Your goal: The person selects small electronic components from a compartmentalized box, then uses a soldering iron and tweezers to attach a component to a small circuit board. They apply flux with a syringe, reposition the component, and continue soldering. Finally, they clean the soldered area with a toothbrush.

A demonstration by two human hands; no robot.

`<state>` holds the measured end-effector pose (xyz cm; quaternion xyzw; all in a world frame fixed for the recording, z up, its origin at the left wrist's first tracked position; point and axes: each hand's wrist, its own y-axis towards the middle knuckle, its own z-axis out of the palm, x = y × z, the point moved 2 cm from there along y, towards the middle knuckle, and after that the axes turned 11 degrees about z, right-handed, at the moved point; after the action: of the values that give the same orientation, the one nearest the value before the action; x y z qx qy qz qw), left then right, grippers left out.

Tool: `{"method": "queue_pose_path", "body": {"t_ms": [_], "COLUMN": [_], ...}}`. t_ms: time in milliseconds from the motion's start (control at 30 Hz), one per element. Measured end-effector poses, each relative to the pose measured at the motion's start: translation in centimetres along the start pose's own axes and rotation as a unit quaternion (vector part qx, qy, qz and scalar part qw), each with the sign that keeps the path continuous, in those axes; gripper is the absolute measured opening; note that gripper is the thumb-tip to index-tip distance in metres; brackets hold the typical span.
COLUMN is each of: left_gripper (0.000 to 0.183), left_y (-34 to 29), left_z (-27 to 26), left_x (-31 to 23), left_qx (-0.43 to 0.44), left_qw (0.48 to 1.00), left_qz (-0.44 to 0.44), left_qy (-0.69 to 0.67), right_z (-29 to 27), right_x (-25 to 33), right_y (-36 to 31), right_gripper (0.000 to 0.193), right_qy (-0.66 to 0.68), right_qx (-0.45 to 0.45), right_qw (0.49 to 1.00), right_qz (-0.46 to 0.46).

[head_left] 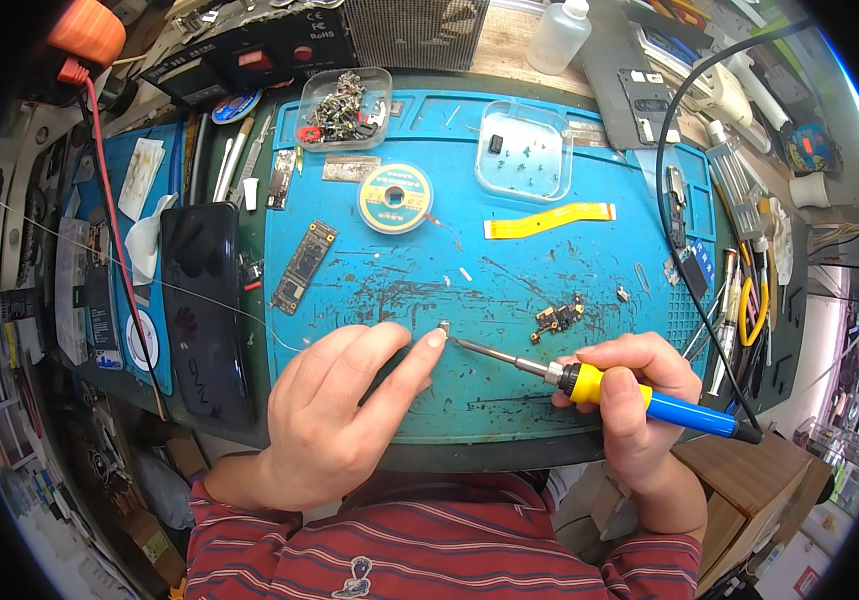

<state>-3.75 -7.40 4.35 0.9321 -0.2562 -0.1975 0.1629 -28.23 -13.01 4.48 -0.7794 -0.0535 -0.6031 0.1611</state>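
My right hand [639, 390] grips a soldering iron [689, 412] with a blue and yellow handle. The iron's tip points left and ends beside a tiny metal part [445, 326] on the blue mat. The forefinger of my left hand [344, 405] reaches out to that part and presses at it; the other fingers are curled and the thumb is mostly hidden. Whether the tip touches the part, I cannot tell. A small dark and gold component [558, 318] lies right of the tip. Farther left is a narrow circuit board [305, 266].
Behind are a wire spool [395, 198], a yellow flex cable [549, 220], a box of tiny screws [524, 150] and a tub of small parts [344, 108]. A dark phone [201, 310] lies left. A black cord [665, 180] runs down the right side; thin wire [199, 295] crosses at left.
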Motion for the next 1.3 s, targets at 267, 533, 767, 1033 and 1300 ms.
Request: {"method": "queue_pose_path", "body": {"t_ms": [267, 533, 767, 1033, 1300], "left_gripper": [0.043, 0.043, 0.042, 0.041, 0.038], "left_y": [-0.02, -0.07, -0.04, -0.1, -0.2], "left_z": [0.02, -0.01, 0.08, 0.14, 0.33], "left_x": [0.0, 0.0, 0.07, 0.08, 0.38], "left_qx": [0.0, 0.007, -0.004, -0.02, -0.011], "left_qw": [1.0, 1.0, 1.0, 1.0, 0.999], "left_qz": [0.0, -0.001, -0.004, -0.002, 0.018], "left_qy": [0.0, -0.003, -0.006, -0.006, 0.028], "right_z": [-0.01, 0.08, 0.04, -0.15, 0.0], "right_x": [-0.01, -0.11, 0.21, -0.08, 0.05], "right_y": [0.04, 0.0, -0.18, -0.18, -0.17], "right_gripper": [0.026, 0.025, 0.018, 0.014, 0.015], "right_qy": [-0.001, 0.002, 0.067, 0.068, 0.075], "right_qx": [0.005, -0.003, -0.017, -0.015, -0.006], "right_qw": [1.0, 1.0, 0.997, 0.997, 0.996], "right_qz": [-0.003, -0.007, 0.036, 0.039, 0.044]}}
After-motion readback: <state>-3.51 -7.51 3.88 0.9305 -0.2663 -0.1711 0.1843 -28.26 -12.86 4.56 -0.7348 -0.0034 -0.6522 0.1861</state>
